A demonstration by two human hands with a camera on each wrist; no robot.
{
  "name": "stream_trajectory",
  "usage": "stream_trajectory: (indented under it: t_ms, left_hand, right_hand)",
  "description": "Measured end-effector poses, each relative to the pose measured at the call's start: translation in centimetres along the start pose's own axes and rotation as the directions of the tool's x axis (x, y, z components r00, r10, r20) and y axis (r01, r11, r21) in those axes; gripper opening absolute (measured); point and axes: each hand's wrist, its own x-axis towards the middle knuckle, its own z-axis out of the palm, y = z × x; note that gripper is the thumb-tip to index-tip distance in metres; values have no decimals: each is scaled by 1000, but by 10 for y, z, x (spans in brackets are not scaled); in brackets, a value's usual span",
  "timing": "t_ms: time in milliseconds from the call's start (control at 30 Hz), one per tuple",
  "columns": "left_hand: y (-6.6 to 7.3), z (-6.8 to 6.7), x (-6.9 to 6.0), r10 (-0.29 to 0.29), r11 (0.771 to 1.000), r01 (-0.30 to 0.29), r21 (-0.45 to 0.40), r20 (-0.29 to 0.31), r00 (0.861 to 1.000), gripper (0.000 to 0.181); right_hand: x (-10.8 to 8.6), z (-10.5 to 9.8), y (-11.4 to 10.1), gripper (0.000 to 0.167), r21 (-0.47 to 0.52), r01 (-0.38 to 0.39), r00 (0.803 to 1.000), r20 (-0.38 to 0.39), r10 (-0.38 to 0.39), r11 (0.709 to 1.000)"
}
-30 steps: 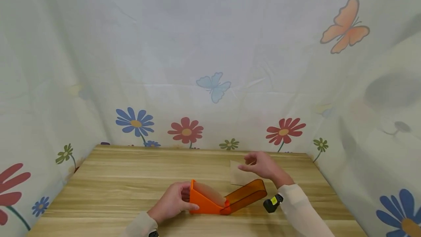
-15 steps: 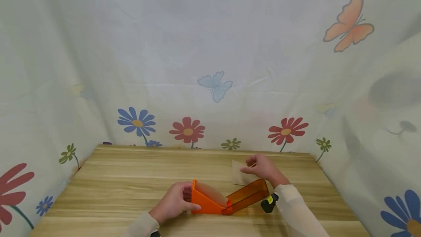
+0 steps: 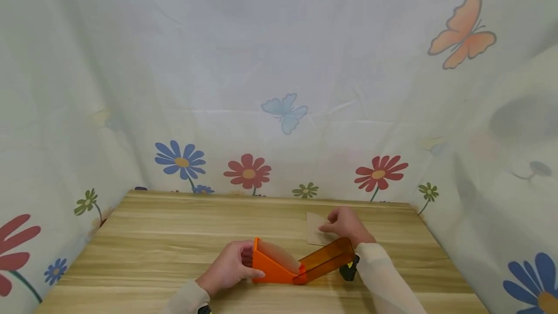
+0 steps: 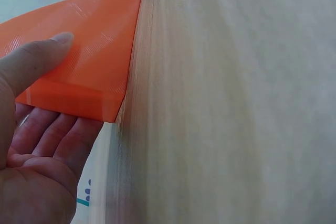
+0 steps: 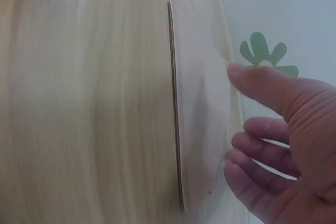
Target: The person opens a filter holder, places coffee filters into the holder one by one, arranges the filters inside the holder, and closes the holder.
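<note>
My left hand (image 3: 228,264) grips the closed end of an orange plastic filter holder (image 3: 273,269), thumb on the near side and fingers behind the end. Its see-through amber lid (image 3: 329,259) is swung open to the right. Tan filter paper (image 3: 279,254) shows inside the holder. Farther back, a tan paper coffee filter (image 3: 314,230) with a crimped edge lies flat on the table. Over its right part hovers my right hand (image 3: 346,224), fingers loosely bent. In the right wrist view, the thumb and fingers stand apart beside the coffee filter (image 5: 199,108), with nothing between them.
The wood-grain table (image 3: 183,222) carries these things. Behind and beside it hangs a pale curtain (image 3: 209,86) printed with flowers and butterflies. A black camera (image 3: 348,270) on my right wrist sits close to the lid's right end.
My right hand has come slightly lower and nearer over the coffee filter, its wrist moving left behind the lid. The left hand and the filter holder stay in place.
</note>
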Motion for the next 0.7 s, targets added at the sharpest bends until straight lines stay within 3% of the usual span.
stream_trajectory:
  t_ms: [300,533,700]
  left_hand:
    - [1,0,0,5,1000,-5,2,8,1000,44]
    - [0,0,1,-2,1000,2,11,0,1000,44]
    - [-1,0,1,-8,1000,8,14,0,1000,44]
  right_hand:
    - [2,0,-4,47,-34,-67,997,26,68,997]
    - [34,22,36,68,-92,-122,992,23,125,988]
    - [47,30,53,67,-86,-111,993,27,114,990]
